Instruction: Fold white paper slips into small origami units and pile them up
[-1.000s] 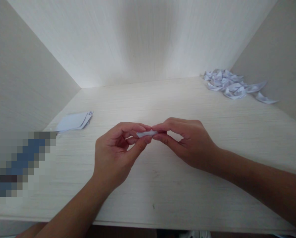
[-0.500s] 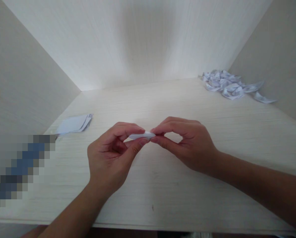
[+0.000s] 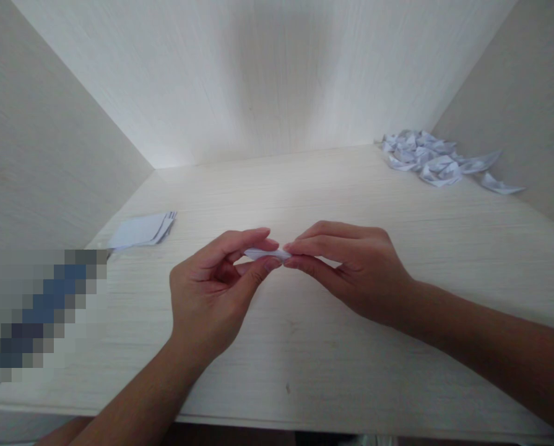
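Between my two hands, above the middle of the table, is a small folded piece of white paper [image 3: 264, 253], seen nearly edge-on. My left hand [image 3: 214, 288] grips its left part, thumb below and fingers above and behind, with the index finger slightly lifted. The thumb and fingertips of my right hand [image 3: 351, 266] pinch its right end. Both hands nearly meet at the fingertips. The paper's exact folded shape is partly hidden by the fingers.
A pile of folded white paper boats [image 3: 425, 158] lies at the back right against the side wall. To the left rests a stack of white paper sheets [image 3: 140, 230]. Pale panels enclose the wooden table [image 3: 267, 192] at the back and sides. A blurred, pixelated patch covers the left edge.
My left index finger has risen a little off the paper. The folded paper looks flatter between my fingertips. The whole view has shifted slightly.
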Motion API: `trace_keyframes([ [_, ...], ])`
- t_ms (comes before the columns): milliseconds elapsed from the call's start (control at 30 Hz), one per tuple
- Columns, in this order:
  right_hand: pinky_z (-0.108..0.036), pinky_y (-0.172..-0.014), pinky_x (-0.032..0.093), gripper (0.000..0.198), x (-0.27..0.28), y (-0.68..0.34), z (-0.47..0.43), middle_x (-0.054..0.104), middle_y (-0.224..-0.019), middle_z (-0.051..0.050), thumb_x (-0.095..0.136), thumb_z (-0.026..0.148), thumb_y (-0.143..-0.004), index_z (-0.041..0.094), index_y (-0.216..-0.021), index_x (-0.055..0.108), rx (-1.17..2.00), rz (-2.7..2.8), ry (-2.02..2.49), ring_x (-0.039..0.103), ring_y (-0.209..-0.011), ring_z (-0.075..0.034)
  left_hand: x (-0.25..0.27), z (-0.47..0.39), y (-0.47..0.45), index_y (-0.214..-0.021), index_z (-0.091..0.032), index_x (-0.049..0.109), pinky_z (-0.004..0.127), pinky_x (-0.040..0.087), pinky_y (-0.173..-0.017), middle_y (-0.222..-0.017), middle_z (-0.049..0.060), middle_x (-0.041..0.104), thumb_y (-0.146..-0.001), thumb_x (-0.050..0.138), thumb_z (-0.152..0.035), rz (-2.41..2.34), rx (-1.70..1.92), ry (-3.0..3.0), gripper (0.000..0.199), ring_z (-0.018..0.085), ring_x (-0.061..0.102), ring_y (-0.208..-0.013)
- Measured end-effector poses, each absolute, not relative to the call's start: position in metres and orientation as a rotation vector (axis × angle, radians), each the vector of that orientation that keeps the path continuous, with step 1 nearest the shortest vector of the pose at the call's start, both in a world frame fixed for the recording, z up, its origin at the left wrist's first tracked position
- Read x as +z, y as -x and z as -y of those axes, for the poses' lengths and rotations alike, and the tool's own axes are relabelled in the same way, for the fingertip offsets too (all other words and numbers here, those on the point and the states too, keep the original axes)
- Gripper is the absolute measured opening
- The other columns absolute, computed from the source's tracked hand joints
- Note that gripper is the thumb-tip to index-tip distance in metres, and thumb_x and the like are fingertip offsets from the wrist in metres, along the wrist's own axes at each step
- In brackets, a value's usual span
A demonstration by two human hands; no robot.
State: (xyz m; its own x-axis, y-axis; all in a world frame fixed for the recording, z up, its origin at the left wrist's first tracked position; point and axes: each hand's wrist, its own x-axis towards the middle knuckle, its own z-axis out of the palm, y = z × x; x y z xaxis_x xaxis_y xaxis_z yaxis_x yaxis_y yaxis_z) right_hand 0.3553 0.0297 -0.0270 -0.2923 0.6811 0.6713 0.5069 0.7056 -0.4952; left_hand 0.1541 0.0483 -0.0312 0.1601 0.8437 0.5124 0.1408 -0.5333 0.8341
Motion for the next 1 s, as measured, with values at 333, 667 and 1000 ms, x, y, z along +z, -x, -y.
trace_keyframes([
  [333, -0.024, -0.069, 0.052, 0.008, -0.0271, -0.3525, -0.0311, 0.078, -0.089, -0.002, 0.068, 0.021, -0.097, 0.018, -0.096, 0.076, 0.259, 1.994, 0.981, 0.071, -0.076, -0.012, -0.0325, -0.0465, -0.1523, -0.112, -0.026, 0.077, 0.022, 0.065, -0.071, -0.098, 0.002, 0.080, -0.081, 0.083, -0.015, -0.944, 1.336, -1.772, 0.034, 0.014, 0.076, -0.085],
  [667, -0.025, -0.071, 0.054, 0.010, -0.0275, -0.3534, -0.0303, 0.076, -0.089, -0.003, 0.063, 0.021, -0.100, 0.021, -0.095, 0.072, 0.192, 2.085, 0.920, 0.070, -0.080, -0.014, -0.0331, -0.0492, -0.1530, -0.119, -0.025, 0.074, 0.018, 0.063, -0.069, -0.093, 0.001, 0.078, -0.083, 0.080, -0.013, -0.878, 1.314, -1.761, 0.039, 0.012, 0.075, -0.081],
  [1000, -0.028, -0.070, 0.054, 0.011, -0.0254, -0.3535, -0.0309, 0.076, -0.089, -0.002, 0.063, 0.023, -0.099, 0.024, -0.096, 0.073, 0.284, 2.024, 0.993, 0.070, -0.076, -0.015, -0.0363, -0.0507, -0.1503, -0.121, -0.026, 0.074, 0.024, 0.065, -0.074, -0.099, 0.003, 0.080, -0.084, 0.081, -0.020, -0.940, 1.299, -1.793, 0.038, 0.015, 0.077, -0.083],
])
